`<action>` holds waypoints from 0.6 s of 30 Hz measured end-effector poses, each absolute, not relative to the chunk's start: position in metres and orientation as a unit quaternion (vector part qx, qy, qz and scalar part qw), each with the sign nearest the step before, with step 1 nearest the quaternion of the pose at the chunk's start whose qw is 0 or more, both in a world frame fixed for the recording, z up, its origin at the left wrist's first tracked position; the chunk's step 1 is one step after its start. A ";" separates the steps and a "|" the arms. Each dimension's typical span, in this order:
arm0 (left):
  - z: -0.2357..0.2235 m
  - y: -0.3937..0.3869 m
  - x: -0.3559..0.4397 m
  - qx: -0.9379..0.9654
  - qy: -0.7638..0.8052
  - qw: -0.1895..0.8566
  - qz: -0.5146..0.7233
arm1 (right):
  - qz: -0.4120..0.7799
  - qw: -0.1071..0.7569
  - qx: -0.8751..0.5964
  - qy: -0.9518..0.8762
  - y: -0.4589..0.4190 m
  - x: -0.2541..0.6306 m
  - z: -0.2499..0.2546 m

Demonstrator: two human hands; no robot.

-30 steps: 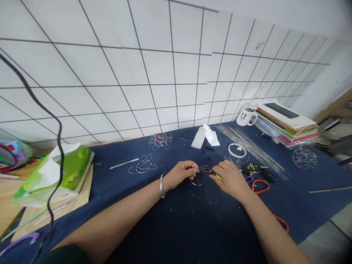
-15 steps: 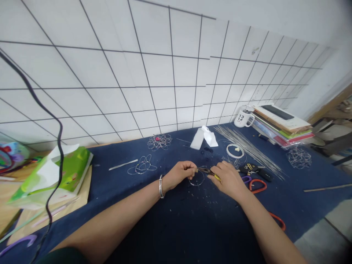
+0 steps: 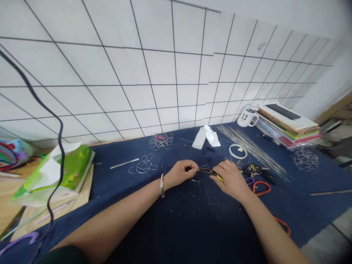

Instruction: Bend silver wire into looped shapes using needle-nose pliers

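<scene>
My left hand (image 3: 183, 172) is closed in a pinch on a thin wire loop (image 3: 195, 180), only part of which shows below the fingers. In my right hand (image 3: 228, 179) is a pair of pliers (image 3: 219, 176) with yellow on the handles. The dark jaws point left and meet the wire at my left fingertips; whether they grip it is too small to tell. A looped wire shape (image 3: 143, 165) lies to the left on the dark blue cloth (image 3: 176, 227). Farther back sits a wire flower (image 3: 161, 140) with a pinkish-red centre.
Behind my right hand lie a wire coil (image 3: 238, 151) and a bundle of straight wires (image 3: 250, 146). Keys (image 3: 254, 169) and orange-handled scissors (image 3: 261, 187) are close on the right. A mug (image 3: 247, 116) stands by stacked papers (image 3: 288, 124). A black cable (image 3: 59, 139) hangs at left.
The view has shifted slightly, so things on the table appear a little farther right. The wire loop between my hands has turned and now shows less of its round shape. Both hands keep their hold.
</scene>
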State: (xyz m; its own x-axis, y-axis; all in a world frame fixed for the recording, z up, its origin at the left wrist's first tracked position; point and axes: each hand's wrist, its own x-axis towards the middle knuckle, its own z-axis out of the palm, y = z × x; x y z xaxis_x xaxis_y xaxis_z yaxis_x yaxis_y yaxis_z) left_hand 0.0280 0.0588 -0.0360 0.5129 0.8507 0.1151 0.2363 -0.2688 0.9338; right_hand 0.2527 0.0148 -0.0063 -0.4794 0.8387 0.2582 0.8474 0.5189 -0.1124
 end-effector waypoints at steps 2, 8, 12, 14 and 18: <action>-0.035 0.058 0.028 0.735 0.374 0.464 0.324 | -0.025 0.141 -0.492 -0.859 0.014 0.252 -0.005; -0.031 0.057 0.028 0.744 0.367 0.452 0.329 | -0.039 0.144 -0.493 -0.857 0.014 0.252 -0.004; -0.031 0.057 0.029 0.745 0.362 0.455 0.327 | -0.039 0.140 -0.493 -0.858 0.014 0.252 -0.004; -0.032 0.057 0.029 0.740 0.364 0.465 0.321 | -0.040 0.138 -0.494 -0.858 0.014 0.252 -0.004; -0.033 0.057 0.029 0.736 0.367 0.476 0.313 | -0.052 0.138 -0.491 -0.859 0.013 0.251 -0.003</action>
State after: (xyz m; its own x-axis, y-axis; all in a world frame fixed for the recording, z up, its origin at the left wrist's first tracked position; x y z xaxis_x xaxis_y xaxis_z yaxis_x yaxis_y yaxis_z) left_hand 0.0287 0.0571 -0.0328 0.5346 0.8378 0.1105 0.2427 -0.2775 0.9296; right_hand 0.2512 0.0131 -0.0031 -0.4798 0.8286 0.2883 0.8574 0.5126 -0.0463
